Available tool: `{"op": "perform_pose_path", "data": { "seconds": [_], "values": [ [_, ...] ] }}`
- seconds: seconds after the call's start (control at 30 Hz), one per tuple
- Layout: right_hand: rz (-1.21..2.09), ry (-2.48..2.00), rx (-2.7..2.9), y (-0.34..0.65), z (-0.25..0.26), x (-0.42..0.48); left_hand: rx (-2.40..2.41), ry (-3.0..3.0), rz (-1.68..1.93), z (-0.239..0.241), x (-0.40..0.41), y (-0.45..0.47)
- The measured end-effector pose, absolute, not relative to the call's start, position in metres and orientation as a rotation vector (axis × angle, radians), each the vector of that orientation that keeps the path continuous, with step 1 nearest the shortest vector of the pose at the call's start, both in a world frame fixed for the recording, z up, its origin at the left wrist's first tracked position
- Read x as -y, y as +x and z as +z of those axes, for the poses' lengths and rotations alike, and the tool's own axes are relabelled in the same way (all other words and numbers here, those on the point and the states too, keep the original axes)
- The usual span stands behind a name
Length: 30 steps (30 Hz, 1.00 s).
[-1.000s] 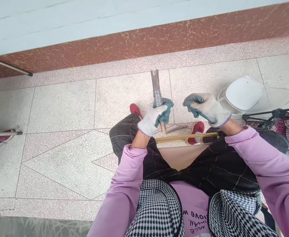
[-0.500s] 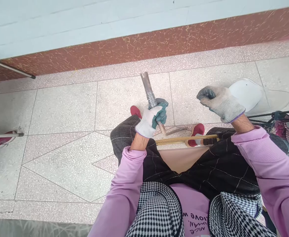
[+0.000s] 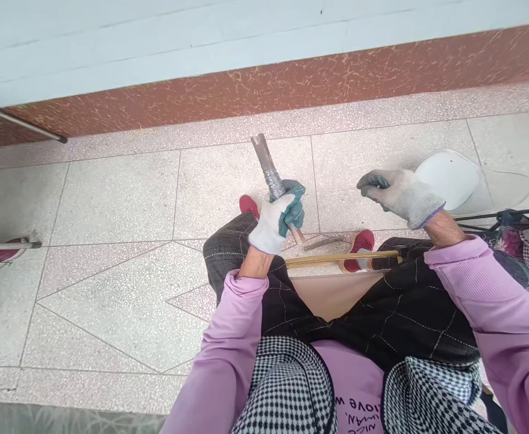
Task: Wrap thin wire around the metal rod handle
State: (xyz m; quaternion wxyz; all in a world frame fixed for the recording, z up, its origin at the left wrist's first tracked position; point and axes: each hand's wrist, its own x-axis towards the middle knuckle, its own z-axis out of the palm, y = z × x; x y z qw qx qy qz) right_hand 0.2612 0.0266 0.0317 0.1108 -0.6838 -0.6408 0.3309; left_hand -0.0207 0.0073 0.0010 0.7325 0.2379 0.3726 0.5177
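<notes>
My left hand [image 3: 276, 220], in a white and green work glove, is wrapped round a brown stick [image 3: 263, 152] with a notched upper end. Silvery wire [image 3: 274, 182] is wound round the stick just above my fist, and its lower end shows below the glove. Apart from it, to the right, my right hand [image 3: 400, 193] hangs in the air in a pale glove with dark fingertips. Its fingers are curled in towards the thumb; whatever may be between them is too small or hidden to see.
A yellowish bar [image 3: 343, 259] crosses between my knees, near my red shoes. On the tiled floor to the right lies a white rounded object [image 3: 449, 175]. A metal frame leg [image 3: 34, 125] stands at left, with another person's red shoe [image 3: 5, 255] below. A wall runs ahead.
The view has tilted slightly. My right hand has turned a little and shifted slightly left against the floor; my left hand keeps its hold on the stick, which leans slightly more to the left.
</notes>
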Motion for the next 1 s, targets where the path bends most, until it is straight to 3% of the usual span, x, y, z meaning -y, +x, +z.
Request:
{"op": "perform_pose_path", "data": {
  "seconds": [0.27,0.47,0.57,0.73,1.0],
  "values": [
    [1.384,-1.532,1.530,0.213,0.055,-0.003,-0.907,0.701,0.952,0.000,-0.001,-0.012],
    [1.413,-1.492,1.558,0.195,0.057,0.010,-0.919,0.703,0.883,-0.011,0.004,-0.006],
    [1.271,-1.532,1.744,0.196,0.058,0.011,-0.717,0.584,0.832,-0.018,0.006,-0.004],
    [0.654,-1.623,2.218,0.196,0.061,0.011,-0.562,0.614,0.716,-0.024,0.007,0.000],
    [0.487,-1.598,2.389,0.197,0.063,0.012,-0.565,0.721,0.712,-0.015,0.009,-0.002]
  ]
}}
